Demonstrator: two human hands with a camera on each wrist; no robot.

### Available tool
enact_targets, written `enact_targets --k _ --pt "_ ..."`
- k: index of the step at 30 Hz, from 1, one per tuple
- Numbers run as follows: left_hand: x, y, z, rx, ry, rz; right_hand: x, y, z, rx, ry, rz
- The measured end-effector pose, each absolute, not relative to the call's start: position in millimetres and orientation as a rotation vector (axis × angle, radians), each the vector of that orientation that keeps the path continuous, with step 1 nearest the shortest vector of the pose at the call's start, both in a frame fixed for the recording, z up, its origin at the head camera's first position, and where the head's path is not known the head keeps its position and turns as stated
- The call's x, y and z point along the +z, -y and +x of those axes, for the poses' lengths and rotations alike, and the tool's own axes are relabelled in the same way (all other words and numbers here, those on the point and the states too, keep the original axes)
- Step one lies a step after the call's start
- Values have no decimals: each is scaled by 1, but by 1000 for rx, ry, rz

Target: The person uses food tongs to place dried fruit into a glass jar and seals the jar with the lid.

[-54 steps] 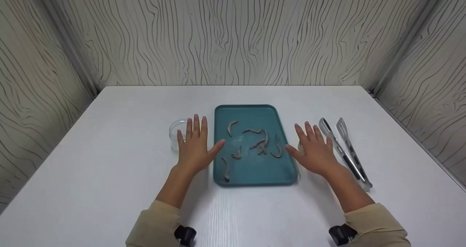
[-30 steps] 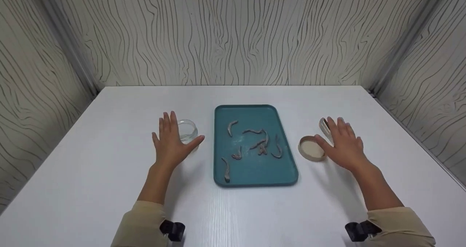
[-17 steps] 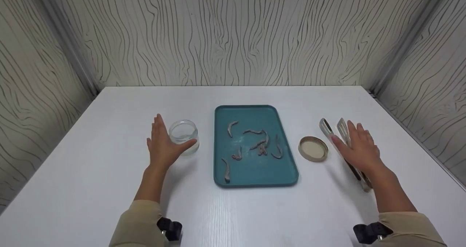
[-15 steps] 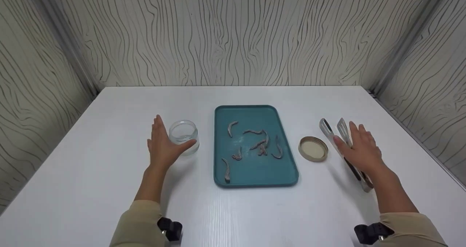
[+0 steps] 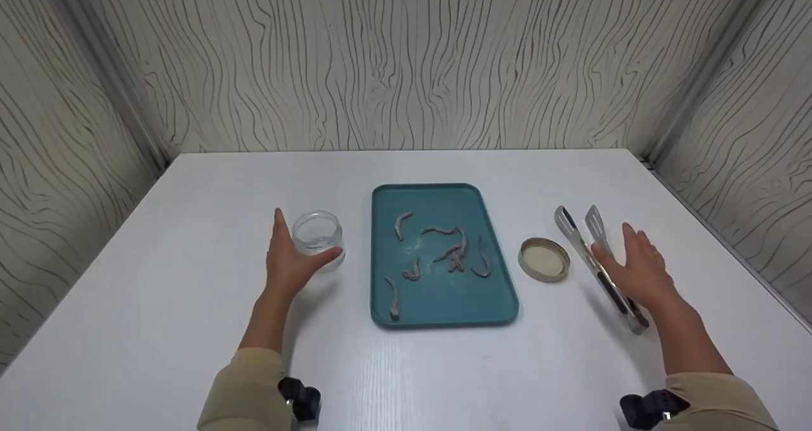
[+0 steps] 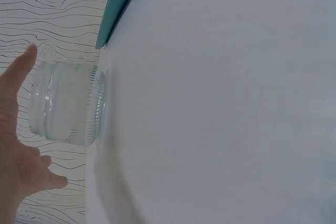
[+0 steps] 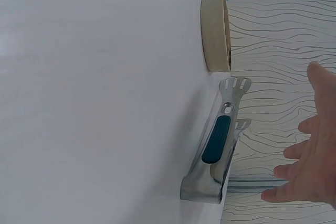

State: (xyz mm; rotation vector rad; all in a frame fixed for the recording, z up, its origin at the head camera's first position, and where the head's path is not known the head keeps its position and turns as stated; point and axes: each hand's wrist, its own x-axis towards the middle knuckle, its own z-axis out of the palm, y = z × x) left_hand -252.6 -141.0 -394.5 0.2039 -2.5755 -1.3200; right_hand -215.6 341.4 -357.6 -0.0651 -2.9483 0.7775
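My left hand (image 5: 287, 265) is spread beside a clear glass jar (image 5: 319, 233), its thumb in front of the jar. In the left wrist view the jar (image 6: 71, 103) stands lidless between the raised thumb and the other fingers; whether skin touches glass I cannot tell. At the right, my right hand (image 5: 642, 277) hovers with extended fingers over metal tongs (image 5: 613, 293) that have dark grips. The right wrist view shows these tongs (image 7: 215, 140) lying on the table, apart from the hand (image 7: 312, 163). Neither hand holds anything.
A teal tray (image 5: 438, 305) lies mid-table with several thin, grey-brown wormlike pieces (image 5: 394, 299) scattered on it. Between tray and tongs lies a round beige lid (image 5: 543, 259), hollow side up. Wood-patterned panels (image 5: 380, 63) rise behind the white table (image 5: 158, 278) and at its sides.
Both hands have moved outward from beside the tray, the left to the jar's left side, the right over the tongs. The lid has come into view. Tray and pieces stay put.
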Motion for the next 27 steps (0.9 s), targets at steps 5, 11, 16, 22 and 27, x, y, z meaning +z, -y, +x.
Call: enact_targets --k 5,11,16,22,27 --pt "-398 137 -254 -1362 2555 182 -362 -344 -215 812 2960 -105" --pt "-401 135 -256 -1394 2546 176 -369 -347 -214 763 2983 -122" --pt "-404 134 -257 -1417 2529 144 -375 -346 -212 725 3024 -160" --pt "-407 133 -257 -1436 2514 149 -379 -342 -210 732 3068 -274" --pt "-407 132 -258 -1430 2514 152 -384 -341 -210 718 3061 -310"
